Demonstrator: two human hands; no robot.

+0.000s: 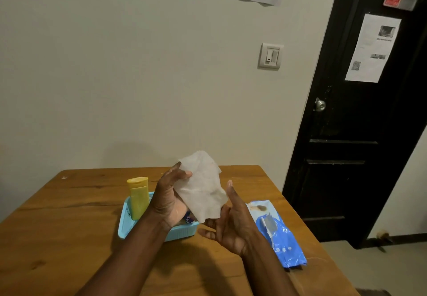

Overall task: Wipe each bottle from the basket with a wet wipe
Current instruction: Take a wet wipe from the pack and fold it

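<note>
White wet wipe unfolded above light-blue basket, yellow bottle upright inside

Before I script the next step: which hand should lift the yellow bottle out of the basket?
The right hand. It is open and holds nothing, while the left hand pinches the wipe. The yellow bottle stands upright in the basket, though nearer the left.

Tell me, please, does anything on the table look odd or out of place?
Only slightly: the wipes pack lies with its flap peeled open. The yellow bottle stands in the basket; nothing looks spilled.
</note>
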